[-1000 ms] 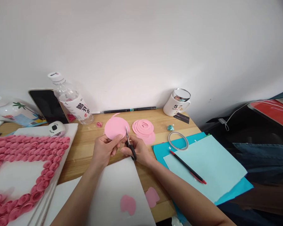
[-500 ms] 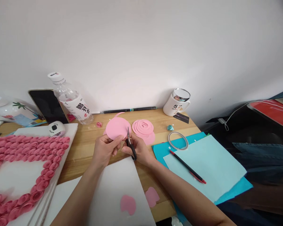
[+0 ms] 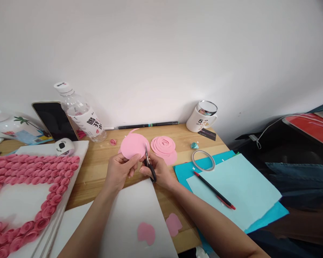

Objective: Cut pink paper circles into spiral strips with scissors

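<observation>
Between the thumb and fingers of my left hand point(image 3: 121, 168) is a round pink paper disc point(image 3: 133, 145), held by its lower edge. My right hand point(image 3: 159, 170) is closed round the black handles of a pair of scissors point(image 3: 150, 168). The blades point up and lie against the disc's right edge. A narrow pink strip curls out behind the disc at its top. Just right of the disc, a spiral-cut pink paper point(image 3: 164, 145) lies on the wooden table point(image 3: 97, 168), overlapping another pink piece.
At left stands a white board with rows of pink paper roses point(image 3: 56, 199). Behind it are a phone point(image 3: 52, 120) and a plastic bottle point(image 3: 83, 118). A white mug point(image 3: 197, 120), a tape roll point(image 3: 203, 160), and a pen point(image 3: 214, 190) on light blue paper point(image 3: 247, 193) are at right.
The scissors and my right hand have shifted very slightly at the disc's right edge. The disc and my left hand look nearly the same.
</observation>
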Motion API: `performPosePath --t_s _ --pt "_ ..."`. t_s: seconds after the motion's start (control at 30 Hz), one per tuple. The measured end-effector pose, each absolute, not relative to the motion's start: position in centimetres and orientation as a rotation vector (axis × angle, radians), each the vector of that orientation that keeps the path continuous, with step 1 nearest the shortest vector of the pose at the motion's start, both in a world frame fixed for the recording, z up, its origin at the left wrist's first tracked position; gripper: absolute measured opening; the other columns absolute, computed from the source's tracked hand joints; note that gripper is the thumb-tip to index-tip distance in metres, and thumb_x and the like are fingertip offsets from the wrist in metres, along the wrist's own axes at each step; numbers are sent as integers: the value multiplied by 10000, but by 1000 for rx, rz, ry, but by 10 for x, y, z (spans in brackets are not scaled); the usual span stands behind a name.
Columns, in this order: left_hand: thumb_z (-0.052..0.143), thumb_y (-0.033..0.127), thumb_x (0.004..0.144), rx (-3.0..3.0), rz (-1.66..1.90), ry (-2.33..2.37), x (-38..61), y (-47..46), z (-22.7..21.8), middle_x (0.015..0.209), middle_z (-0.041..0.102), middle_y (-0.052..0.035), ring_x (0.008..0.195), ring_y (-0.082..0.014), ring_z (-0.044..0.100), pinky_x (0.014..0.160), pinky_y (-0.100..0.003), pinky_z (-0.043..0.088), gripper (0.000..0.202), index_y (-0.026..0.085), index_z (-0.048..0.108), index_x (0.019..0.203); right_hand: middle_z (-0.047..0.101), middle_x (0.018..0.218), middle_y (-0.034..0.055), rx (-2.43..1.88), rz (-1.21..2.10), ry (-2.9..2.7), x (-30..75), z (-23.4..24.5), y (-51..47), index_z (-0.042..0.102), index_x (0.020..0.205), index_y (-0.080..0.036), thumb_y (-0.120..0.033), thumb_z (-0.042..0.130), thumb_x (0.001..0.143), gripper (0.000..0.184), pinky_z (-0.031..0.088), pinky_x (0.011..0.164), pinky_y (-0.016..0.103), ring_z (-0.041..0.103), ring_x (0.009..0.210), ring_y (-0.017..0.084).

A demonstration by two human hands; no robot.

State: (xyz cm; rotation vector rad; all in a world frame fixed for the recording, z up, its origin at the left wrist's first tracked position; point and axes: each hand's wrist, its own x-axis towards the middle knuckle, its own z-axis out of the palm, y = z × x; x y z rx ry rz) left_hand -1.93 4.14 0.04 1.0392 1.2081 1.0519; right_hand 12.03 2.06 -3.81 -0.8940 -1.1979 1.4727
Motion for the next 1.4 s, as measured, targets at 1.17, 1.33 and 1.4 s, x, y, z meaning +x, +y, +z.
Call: performPosePath --t_s 1.17,1.33,1.4 --pt "695 277 668 1086 1004 1178 -21 42 -1 368 462 50 303 -42 365 336 -197 284 305 164 498 465 511 643 -33 -933 1474 -1163 122 -35 22 515 828 -174 -466 810 571 488 278 495 218 382 537 87" --pt "690 276 680 1110 1008 1163 -21 42 -3 371 457 52 310 -40 365 341 -191 275 287 158 518 483 474 626 -45 -925 1474 -1172 122 -35 22 516 860 -174 -470 799 590 490 265 484 213 344 525 80" --pt "689 274 679 1110 1012 1155 -21 42 -2 371 456 56 311 -37 361 343 -186 273 273 156 529 492 470 625 -45 -924 1474 -1175 122 -36 22 515 865 -173 -469 796 596 488 264 483 209 338 526 78"
